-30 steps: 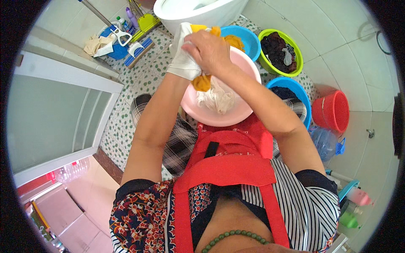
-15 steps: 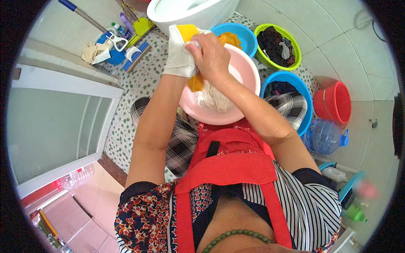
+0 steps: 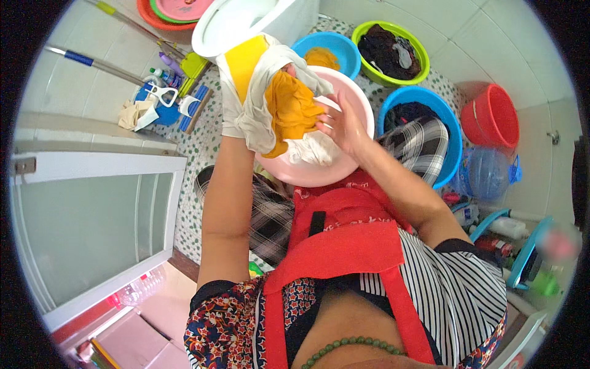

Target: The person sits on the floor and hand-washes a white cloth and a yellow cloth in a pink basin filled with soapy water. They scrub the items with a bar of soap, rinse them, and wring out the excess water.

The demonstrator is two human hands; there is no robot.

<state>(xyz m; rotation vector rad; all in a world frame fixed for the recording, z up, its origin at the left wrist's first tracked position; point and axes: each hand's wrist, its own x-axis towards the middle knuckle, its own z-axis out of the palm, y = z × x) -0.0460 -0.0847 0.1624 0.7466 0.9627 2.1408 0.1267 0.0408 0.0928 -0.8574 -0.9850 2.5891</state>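
Note:
A wet white garment with bright yellow and ochre parts [image 3: 294, 111] is bunched above the pink basin [image 3: 359, 132]. Most of my left hand [image 3: 289, 69] is covered by this garment, which is draped around it and held up; only a bit of skin shows among the folds. Beside the ochre part, my right hand [image 3: 339, 123] has its fingers spread, the tips at the cloth's edge. More white cloth [image 3: 312, 150] lies inside the basin under my hands.
Behind the basin stand a small blue basin [image 3: 351, 56], a green basin of dark clothes [image 3: 393, 80] and a white toilet [image 3: 301, 24]. To the right are a larger blue basin [image 3: 455, 144], red bucket [image 3: 491, 117] and clear water jug [image 3: 482, 173]. A frosted door [image 3: 92, 227] is left.
My right hand has let go of the bunched garment and moved down to the right, its fingers spreading. More of the white and ochre cloth now hangs loose around my left hand.

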